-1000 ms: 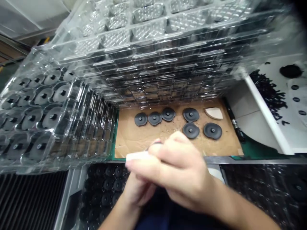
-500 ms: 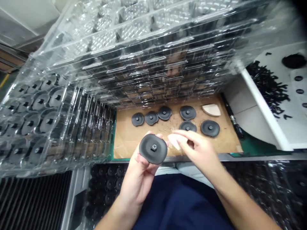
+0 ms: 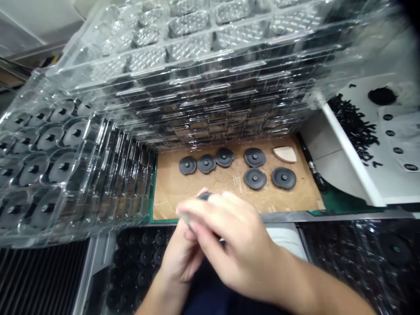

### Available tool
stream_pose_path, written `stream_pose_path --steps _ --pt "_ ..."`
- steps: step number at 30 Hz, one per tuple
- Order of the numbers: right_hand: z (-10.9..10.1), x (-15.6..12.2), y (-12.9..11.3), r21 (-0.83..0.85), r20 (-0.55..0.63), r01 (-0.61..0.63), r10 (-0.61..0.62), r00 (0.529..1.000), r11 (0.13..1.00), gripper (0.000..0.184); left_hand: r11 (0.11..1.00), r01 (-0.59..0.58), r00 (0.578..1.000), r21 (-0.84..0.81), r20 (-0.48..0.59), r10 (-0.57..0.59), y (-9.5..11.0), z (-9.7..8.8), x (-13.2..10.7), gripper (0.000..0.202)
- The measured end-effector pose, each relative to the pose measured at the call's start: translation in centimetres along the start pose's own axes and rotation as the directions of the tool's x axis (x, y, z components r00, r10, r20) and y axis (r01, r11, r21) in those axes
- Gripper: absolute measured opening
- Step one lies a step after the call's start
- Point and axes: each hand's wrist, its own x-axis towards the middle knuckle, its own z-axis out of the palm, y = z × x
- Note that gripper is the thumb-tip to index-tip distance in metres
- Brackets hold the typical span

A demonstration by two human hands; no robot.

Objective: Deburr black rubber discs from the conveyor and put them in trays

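Note:
My left hand [image 3: 180, 258] holds a round black rubber disc [image 3: 204, 196] up near my body; only the disc's top edge shows. My right hand [image 3: 232, 240] lies across it, fingers closed and blurred by motion, over the disc's face. What the right fingers pinch is hidden. Behind the hands, several more black discs [image 3: 254, 178] lie in two loose rows on a brown cardboard sheet [image 3: 170, 188]. A pale wedge-shaped piece [image 3: 285, 154] rests at the sheet's far right.
Tall stacks of clear blister trays [image 3: 203, 78] wall in the back, and another stack with discs in its pockets [image 3: 59, 166] stands at the left. A white bin [image 3: 354, 148] holds black scraps at right. Bags of black discs [image 3: 141, 253] sit below the bench edge.
Half a second ago the disc was held open to view with the right hand beside it holding a pale piece. Now my right hand has swung back over the disc and covers it.

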Motion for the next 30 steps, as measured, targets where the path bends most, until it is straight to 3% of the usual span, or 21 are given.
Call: stream_pose_path --steps 3,6,9,11,13,14,16,18,20,23,25,27,29,30 --pt "-0.9 -1.1 -0.3 0.039 0.182 -0.081 0.073 0.981 0.996 0.020 0.998 -0.034 0.998 -0.056 0.044 0.036 0.6 -0.9 0.0 0.046" --pt "-1.5 -1.6 -0.4 -0.164 0.111 -0.146 0.166 0.980 0.976 0.021 0.996 -0.009 0.998 -0.083 0.062 0.014 0.6 -1.4 0.1 0.052" --pt "-1.1 -0.3 0.0 -0.295 0.042 0.003 0.009 0.999 0.956 0.028 0.997 0.031 0.996 -0.077 0.085 -0.024 0.7 -1.1 0.2 0.052" --pt "-0.7 1.3 0.6 -0.238 0.105 0.165 -0.144 0.984 0.957 0.031 0.998 0.027 0.992 -0.052 0.124 -0.020 0.9 -1.0 0.0 0.051" --pt "-0.4 2.4 1.7 -0.121 0.161 0.213 -0.192 0.968 0.970 0.030 0.999 0.007 0.989 -0.052 0.149 0.001 1.2 -1.3 -0.2 0.048" --pt "-0.2 2.7 2.4 -0.091 0.152 0.160 -0.145 0.978 0.983 0.028 0.997 0.005 0.988 -0.072 0.153 0.006 1.3 -1.6 -0.4 0.046" --pt "0.5 2.2 4.1 -0.088 0.081 -0.057 0.064 0.995 0.994 0.025 0.990 0.030 0.986 -0.139 0.164 -0.007 1.5 -2.3 -0.5 0.045" --pt "1.7 0.4 6.0 -0.098 0.044 -0.255 0.260 0.964 0.962 0.025 0.978 0.047 0.985 -0.203 0.174 -0.011 1.6 -3.0 -0.6 0.049" --pt "3.1 -2.0 7.9 -0.102 0.102 -0.330 0.340 0.935 0.938 0.025 0.971 0.046 0.986 -0.234 0.165 -0.007 1.6 -3.5 -0.5 0.049" --pt "4.1 -4.3 9.4 -0.119 0.158 -0.336 0.352 0.923 0.934 0.022 0.965 0.069 0.988 -0.253 0.151 -0.031 1.7 -3.8 -0.2 0.048" --pt "3.6 -4.0 8.6 -0.133 0.117 -0.365 0.380 0.918 0.922 0.021 0.966 0.069 0.983 -0.250 0.182 -0.023 1.8 -3.8 -0.1 0.048" --pt "2.6 -2.3 6.2 -0.134 0.020 -0.371 0.377 0.926 0.919 0.022 0.971 0.054 0.976 -0.234 0.220 -0.001 1.9 -3.7 0.0 0.050" --pt "1.8 0.0 3.1 -0.129 -0.033 -0.238 0.236 0.971 0.963 0.023 0.982 0.035 0.975 -0.184 0.223 0.007 1.9 -3.6 0.1 0.048" --pt "1.7 1.1 1.7 -0.125 0.010 -0.082 0.084 0.996 0.989 0.025 0.988 0.019 0.978 -0.151 0.207 0.013 1.9 -3.6 0.1 0.047"
